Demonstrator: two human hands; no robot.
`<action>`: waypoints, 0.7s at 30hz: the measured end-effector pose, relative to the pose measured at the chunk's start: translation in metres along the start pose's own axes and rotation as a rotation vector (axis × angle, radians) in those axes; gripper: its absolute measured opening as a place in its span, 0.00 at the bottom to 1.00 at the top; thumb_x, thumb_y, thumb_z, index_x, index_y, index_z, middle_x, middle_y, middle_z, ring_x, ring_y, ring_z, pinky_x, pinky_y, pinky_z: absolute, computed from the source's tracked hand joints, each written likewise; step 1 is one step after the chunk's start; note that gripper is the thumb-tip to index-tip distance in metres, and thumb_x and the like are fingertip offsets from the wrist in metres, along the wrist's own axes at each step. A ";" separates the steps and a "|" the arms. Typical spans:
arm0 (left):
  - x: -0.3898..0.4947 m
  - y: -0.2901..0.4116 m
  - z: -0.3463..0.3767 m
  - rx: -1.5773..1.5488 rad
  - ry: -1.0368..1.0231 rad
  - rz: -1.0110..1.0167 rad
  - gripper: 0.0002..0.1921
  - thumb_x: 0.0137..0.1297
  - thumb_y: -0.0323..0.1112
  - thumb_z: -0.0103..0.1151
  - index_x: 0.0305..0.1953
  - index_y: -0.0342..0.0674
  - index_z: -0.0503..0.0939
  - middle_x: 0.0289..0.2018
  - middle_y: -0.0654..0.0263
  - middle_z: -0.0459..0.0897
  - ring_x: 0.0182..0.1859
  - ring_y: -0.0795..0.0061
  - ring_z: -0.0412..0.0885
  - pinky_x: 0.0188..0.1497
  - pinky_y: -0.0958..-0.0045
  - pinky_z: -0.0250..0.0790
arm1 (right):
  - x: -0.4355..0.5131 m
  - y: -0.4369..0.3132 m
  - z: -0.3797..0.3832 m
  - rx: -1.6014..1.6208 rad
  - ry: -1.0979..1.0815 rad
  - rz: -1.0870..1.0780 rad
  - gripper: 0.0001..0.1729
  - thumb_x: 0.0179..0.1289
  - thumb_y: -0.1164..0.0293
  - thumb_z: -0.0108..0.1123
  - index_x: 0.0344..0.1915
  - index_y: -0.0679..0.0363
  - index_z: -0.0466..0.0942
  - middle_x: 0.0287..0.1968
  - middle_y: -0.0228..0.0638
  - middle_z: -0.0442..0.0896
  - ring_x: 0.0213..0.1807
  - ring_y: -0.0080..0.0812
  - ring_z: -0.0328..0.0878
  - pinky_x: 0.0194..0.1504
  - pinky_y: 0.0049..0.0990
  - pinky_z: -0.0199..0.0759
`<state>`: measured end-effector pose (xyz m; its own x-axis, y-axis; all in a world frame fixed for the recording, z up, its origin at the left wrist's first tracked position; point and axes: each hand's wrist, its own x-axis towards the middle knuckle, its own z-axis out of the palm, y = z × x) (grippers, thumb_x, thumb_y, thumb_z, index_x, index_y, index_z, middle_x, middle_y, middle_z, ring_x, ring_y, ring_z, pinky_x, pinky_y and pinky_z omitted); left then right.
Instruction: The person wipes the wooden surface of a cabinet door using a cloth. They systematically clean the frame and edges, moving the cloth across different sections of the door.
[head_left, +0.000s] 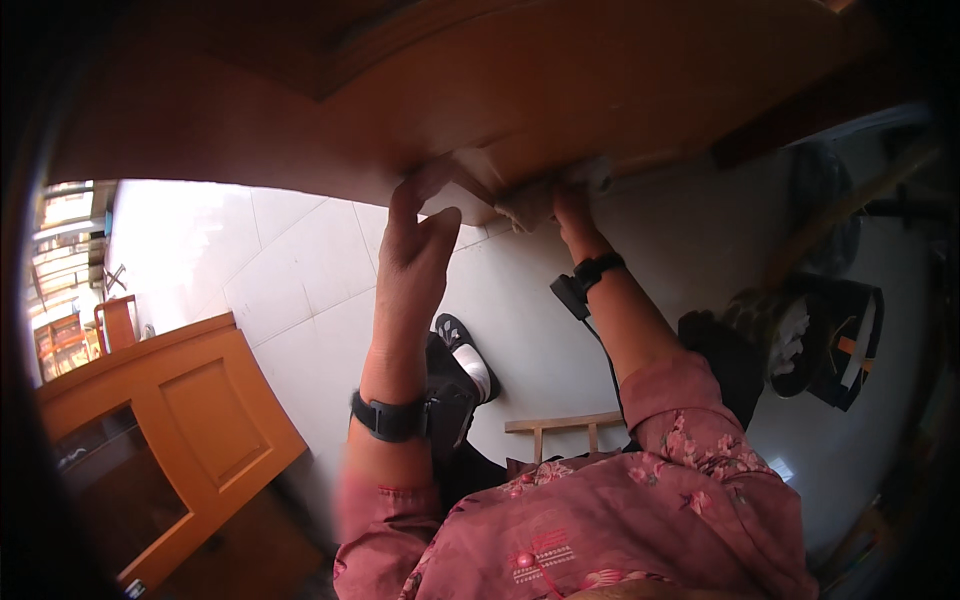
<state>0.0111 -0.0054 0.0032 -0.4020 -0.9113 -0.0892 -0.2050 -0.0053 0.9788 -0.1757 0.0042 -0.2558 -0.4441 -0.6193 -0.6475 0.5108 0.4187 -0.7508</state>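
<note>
A large brown wooden panel (450, 97), probably a door, fills the top of the view. My left hand (416, 232) is raised at its near edge, thumb apart from the fingers. The fingertips are blurred against the dark wood, so whether they grip the edge is unclear. To its right, my right hand (574, 210) holds a crumpled light cloth (529, 208) close to the panel. Shadow hides part of that hand's fingers.
A wooden door with a dark glass pane (217, 420) stands at the left. Pale floor tiles (300, 262) lie below. Behind me is a wooden chair rail (562, 424). On the right are a bin with white waste (789, 345) and a dark box (847, 345).
</note>
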 end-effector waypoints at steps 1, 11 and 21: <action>-0.001 0.000 -0.001 -0.011 0.004 0.001 0.23 0.66 0.25 0.52 0.63 0.38 0.68 0.60 0.59 0.73 0.61 0.73 0.69 0.61 0.73 0.61 | 0.006 0.005 -0.002 -0.074 -0.021 0.012 0.26 0.65 0.61 0.58 0.58 0.63 0.67 0.42 0.35 0.77 0.35 0.25 0.74 0.28 0.27 0.68; 0.000 -0.011 -0.002 0.035 0.036 0.054 0.22 0.68 0.28 0.53 0.63 0.38 0.68 0.60 0.60 0.73 0.63 0.69 0.69 0.62 0.71 0.63 | 0.041 0.010 -0.023 -0.013 0.221 -0.165 0.35 0.65 0.59 0.59 0.68 0.59 0.61 0.51 0.39 0.75 0.44 0.30 0.74 0.35 0.30 0.73; 0.003 -0.004 0.011 0.003 0.001 0.032 0.25 0.66 0.28 0.54 0.65 0.37 0.68 0.63 0.58 0.72 0.68 0.64 0.64 0.71 0.65 0.52 | -0.071 -0.140 -0.051 -0.218 0.320 -0.913 0.31 0.69 0.67 0.54 0.63 0.77 0.61 0.62 0.57 0.70 0.65 0.45 0.68 0.65 0.36 0.62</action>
<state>0.0009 -0.0040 -0.0026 -0.4073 -0.9115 -0.0572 -0.1944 0.0253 0.9806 -0.2535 0.0233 -0.1113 -0.7939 -0.5702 0.2111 -0.2589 0.0029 -0.9659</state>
